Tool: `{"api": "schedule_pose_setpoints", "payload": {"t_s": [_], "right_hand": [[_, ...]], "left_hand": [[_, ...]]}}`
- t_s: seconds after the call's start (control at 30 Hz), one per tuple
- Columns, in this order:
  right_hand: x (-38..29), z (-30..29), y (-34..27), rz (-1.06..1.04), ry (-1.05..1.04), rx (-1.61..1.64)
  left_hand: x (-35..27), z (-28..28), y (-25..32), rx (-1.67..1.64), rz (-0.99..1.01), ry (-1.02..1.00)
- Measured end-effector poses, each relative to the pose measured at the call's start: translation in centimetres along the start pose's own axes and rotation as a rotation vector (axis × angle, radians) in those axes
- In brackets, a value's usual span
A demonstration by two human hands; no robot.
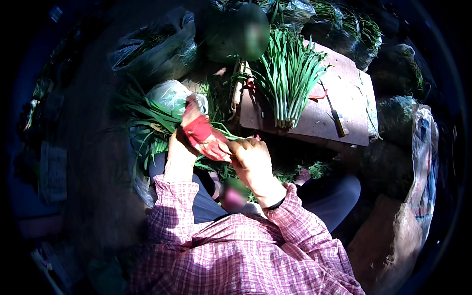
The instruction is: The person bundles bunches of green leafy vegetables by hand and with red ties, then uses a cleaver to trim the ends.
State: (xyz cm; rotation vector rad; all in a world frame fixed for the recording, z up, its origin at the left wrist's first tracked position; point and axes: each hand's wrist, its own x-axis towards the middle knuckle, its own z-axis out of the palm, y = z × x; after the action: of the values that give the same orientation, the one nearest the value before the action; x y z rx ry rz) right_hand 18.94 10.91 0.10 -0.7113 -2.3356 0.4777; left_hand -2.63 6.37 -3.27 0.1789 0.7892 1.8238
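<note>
My left hand (183, 143) is raised in front of my lap, its fingers mostly hidden behind a worn red cloth (203, 135) that may be a glove or wrap. The cloth's upper end is blurred. At the cloth's lower right tip, my right hand (251, 152) is curled with thumb and fingers closed on it. Loose long green leaves (162, 115) fan out behind and left of my left hand, and thin pale stalks pass behind the cloth toward my right hand. Ahead, a bundle of leafy green stalks (291, 81) lies on a board (254, 114).
A knife (340, 123) with a yellow-and-black handle lies on the board, near red ties (320, 96). Plastic bags of greens (166, 51) stand at the back left, with more bagged greens (343, 29) at the back right. A woven sack (422, 166) is on the right. Leaf scraps (320, 169) litter the ground.
</note>
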Motion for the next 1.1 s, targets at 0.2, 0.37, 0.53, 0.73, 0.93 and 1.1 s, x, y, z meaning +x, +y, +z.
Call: {"api": "schedule_pose_setpoints", "payload": {"t_s": [0.2, 0.37, 0.53, 0.73, 0.93, 1.1], "right_hand": [[-4.3, 1.4, 3.8, 0.319, -0.126, 0.064], [-7.8, -3.4, 5.2, 0.604, 0.131, 0.478], [0.4, -0.8, 1.2, -0.028, 0.089, 0.104], [-0.2, 0.1, 1.4, 0.896, -0.319, 0.819], [-3.8, -1.3, 3.8, 0.926, 0.041, 1.316], [-3.1, 2.0, 3.4, 0.581, -0.203, 0.482]], "left_hand": [[0.3, 0.0, 0.0, -0.013, 0.0, 0.286], [0.9, -0.6, 4.4, -0.083, 0.159, 0.298], [0.2, 1.8, 1.2, -0.166, 0.039, 0.153], [0.0, 1.4, 0.0, -0.148, -0.02, 0.197], [0.5, 1.8, -1.1, -0.2, -0.052, 0.187], [-0.3, 2.2, -1.3, -0.092, -0.075, 0.068]]}}
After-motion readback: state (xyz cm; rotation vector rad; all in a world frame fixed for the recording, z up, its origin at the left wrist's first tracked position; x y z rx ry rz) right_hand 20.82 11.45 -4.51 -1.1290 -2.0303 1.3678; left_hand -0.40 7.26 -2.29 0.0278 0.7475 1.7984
